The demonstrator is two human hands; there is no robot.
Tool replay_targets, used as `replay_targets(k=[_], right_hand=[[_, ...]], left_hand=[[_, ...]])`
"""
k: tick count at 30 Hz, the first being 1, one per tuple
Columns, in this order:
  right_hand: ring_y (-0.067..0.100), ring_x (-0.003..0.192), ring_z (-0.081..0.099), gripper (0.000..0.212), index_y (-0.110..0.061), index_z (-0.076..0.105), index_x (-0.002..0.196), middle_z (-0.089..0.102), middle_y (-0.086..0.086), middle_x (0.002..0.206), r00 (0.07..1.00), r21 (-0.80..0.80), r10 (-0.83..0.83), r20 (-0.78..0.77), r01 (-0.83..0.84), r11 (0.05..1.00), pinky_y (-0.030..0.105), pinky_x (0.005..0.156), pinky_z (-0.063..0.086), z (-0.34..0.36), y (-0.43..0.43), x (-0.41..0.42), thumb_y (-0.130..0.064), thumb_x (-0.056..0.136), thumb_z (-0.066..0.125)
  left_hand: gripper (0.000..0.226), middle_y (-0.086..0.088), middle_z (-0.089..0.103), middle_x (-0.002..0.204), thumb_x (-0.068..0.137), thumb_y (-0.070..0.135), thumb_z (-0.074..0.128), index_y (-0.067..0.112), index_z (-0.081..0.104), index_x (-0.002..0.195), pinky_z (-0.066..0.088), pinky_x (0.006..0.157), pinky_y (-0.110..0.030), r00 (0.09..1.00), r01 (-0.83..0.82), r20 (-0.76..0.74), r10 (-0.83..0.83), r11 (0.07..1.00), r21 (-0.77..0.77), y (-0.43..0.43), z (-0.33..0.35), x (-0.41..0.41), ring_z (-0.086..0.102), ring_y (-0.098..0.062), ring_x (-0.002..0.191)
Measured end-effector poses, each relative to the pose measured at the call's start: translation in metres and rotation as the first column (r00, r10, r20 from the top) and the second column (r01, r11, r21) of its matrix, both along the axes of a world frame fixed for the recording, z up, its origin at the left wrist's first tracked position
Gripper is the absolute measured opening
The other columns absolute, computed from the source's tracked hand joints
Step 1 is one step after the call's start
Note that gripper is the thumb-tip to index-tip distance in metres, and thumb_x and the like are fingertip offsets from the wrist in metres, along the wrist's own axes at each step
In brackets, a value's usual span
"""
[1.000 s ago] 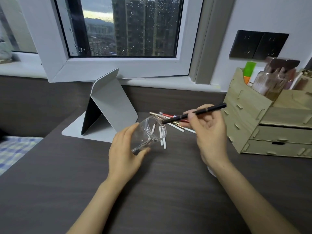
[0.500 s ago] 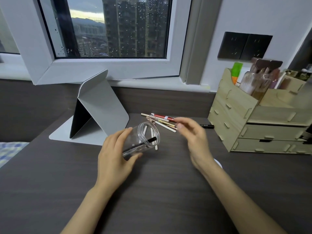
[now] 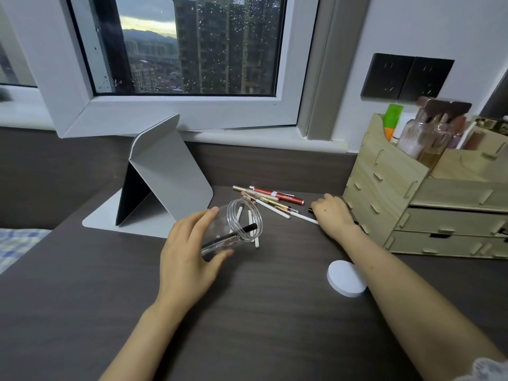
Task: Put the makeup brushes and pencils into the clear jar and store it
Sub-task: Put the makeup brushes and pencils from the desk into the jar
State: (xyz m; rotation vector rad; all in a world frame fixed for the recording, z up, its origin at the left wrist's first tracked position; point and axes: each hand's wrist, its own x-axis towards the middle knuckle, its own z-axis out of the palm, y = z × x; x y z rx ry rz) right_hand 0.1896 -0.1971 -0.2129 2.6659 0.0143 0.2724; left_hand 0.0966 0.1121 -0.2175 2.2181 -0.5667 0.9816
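My left hand grips a clear jar, tilted with its mouth toward the right. A black pencil lies inside it, its end poking out of the rim. Behind the jar, a loose pile lies on the dark desk: a red tube, gold-trimmed brushes and white pencils. My right hand rests knuckles-up at the pile's right end, fingers curled over a second black pencil; only its dark tip shows by the thumb.
A round white lid lies flat under my right forearm. A wooden drawer organizer with bottles on top stands at the right. A grey folding tablet stand sits at the back left, below the window sill.
The black pencil my right hand held has gone into the jar. My right hand then let go and moved right, onto another black pencil beside the organizer. The jar has stayed tilted.
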Motion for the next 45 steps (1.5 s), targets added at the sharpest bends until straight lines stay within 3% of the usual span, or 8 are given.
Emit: replay_targets(k=[4, 10, 15, 20, 26, 31, 37, 45], right_hand=[[0.039, 0.091, 0.059, 0.042, -0.005, 0.053, 0.125, 0.064, 0.022, 0.102, 0.941, 0.360, -0.002, 0.339, -0.127, 0.924, 0.041, 0.073, 0.048, 0.022, 0.011, -0.017, 0.001, 0.084, 0.047], [0.015, 0.069, 0.057, 0.026, -0.024, 0.058, 0.099, 0.064, 0.006, 0.085, 0.700, 0.686, -0.252, 0.669, -0.711, -0.154, 0.022, 0.064, 0.049, 0.089, 0.091, -0.125, -0.001, 0.087, 0.058], [0.016, 0.078, 0.064, 0.032, -0.028, 0.056, 0.093, 0.073, -0.001, 0.084, 0.809, 0.741, -0.142, 0.571, -0.582, -0.335, 0.024, 0.074, 0.052, 0.066, 0.122, -0.168, 0.002, 0.085, 0.061], [0.013, 0.073, 0.065, 0.027, -0.031, 0.056, 0.085, 0.075, -0.005, 0.082, 0.884, 0.852, -0.085, 0.459, -0.465, -0.240, 0.017, 0.067, 0.048, 0.031, 0.135, -0.171, -0.007, 0.083, 0.067], [0.004, 0.085, 0.052, 0.019, -0.022, 0.074, 0.085, 0.066, -0.013, 0.088, 0.803, 0.738, 0.079, 0.591, -0.578, 0.349, 0.009, 0.077, 0.040, 0.022, 0.135, -0.164, -0.031, 0.083, 0.057], [0.015, 0.083, 0.051, 0.017, -0.016, 0.074, 0.080, 0.063, -0.004, 0.082, 0.783, 0.746, 0.001, 0.622, -0.594, 0.301, 0.008, 0.075, 0.032, 0.032, 0.105, -0.130, -0.023, 0.086, 0.059], [0.032, 0.105, 0.051, 0.031, -0.020, 0.069, 0.111, 0.068, 0.009, 0.111, 0.960, 0.631, -0.210, 0.184, 0.048, 0.774, 0.035, 0.087, 0.039, 0.013, 0.056, -0.019, -0.029, 0.095, 0.045], [0.028, 0.113, 0.056, 0.020, -0.025, 0.074, 0.100, 0.069, 0.004, 0.117, 0.969, 0.718, -0.240, -0.049, 0.201, 0.666, 0.035, 0.091, 0.049, 0.006, 0.045, 0.028, -0.031, 0.084, 0.064]], left_hand=[[0.069, -0.009, 0.061, 0.115, 0.062, 0.030, 0.076, 0.013, 0.050, 0.124, 0.033, 0.090, -0.021, 1.000, 0.007, -0.005, -0.007, 1.000, 0.004, -0.001, 0.000, 0.000, 0.049, -0.020, 0.104], [0.070, -0.008, 0.062, 0.115, 0.061, 0.030, 0.077, 0.015, 0.050, 0.125, 0.033, 0.088, -0.020, 1.000, 0.011, -0.006, -0.011, 1.000, -0.002, -0.002, -0.001, -0.001, 0.049, -0.019, 0.103], [0.066, -0.009, 0.061, 0.115, 0.067, 0.034, 0.072, 0.016, 0.047, 0.126, 0.032, 0.092, -0.019, 0.998, 0.050, 0.040, -0.049, 0.999, -0.020, -0.003, 0.001, -0.005, 0.050, -0.020, 0.104], [0.060, -0.011, 0.060, 0.117, 0.072, 0.029, 0.068, 0.015, 0.046, 0.126, 0.036, 0.090, -0.024, 0.989, 0.094, 0.108, -0.096, 0.995, 0.022, -0.005, 0.002, -0.011, 0.051, -0.023, 0.104], [0.067, -0.011, 0.059, 0.119, 0.065, 0.017, 0.073, 0.019, 0.046, 0.126, 0.043, 0.087, -0.035, 0.991, 0.080, 0.101, -0.087, 0.994, 0.068, -0.002, -0.002, -0.009, 0.052, -0.026, 0.105], [0.058, -0.011, 0.060, 0.117, 0.073, 0.032, 0.066, 0.016, 0.048, 0.126, 0.036, 0.091, -0.024, 0.995, 0.071, 0.068, -0.072, 0.997, 0.022, -0.002, 0.000, -0.008, 0.051, -0.023, 0.105], [0.059, -0.011, 0.061, 0.115, 0.071, 0.032, 0.066, 0.014, 0.049, 0.125, 0.030, 0.093, -0.018, 0.998, 0.024, 0.051, -0.024, 1.000, 0.001, 0.001, 0.003, -0.003, 0.050, -0.023, 0.104], [0.068, -0.009, 0.060, 0.115, 0.064, 0.028, 0.074, 0.015, 0.048, 0.126, 0.028, 0.094, -0.014, 0.999, -0.013, 0.052, 0.014, 1.000, -0.023, 0.004, 0.002, 0.002, 0.049, -0.021, 0.103]])
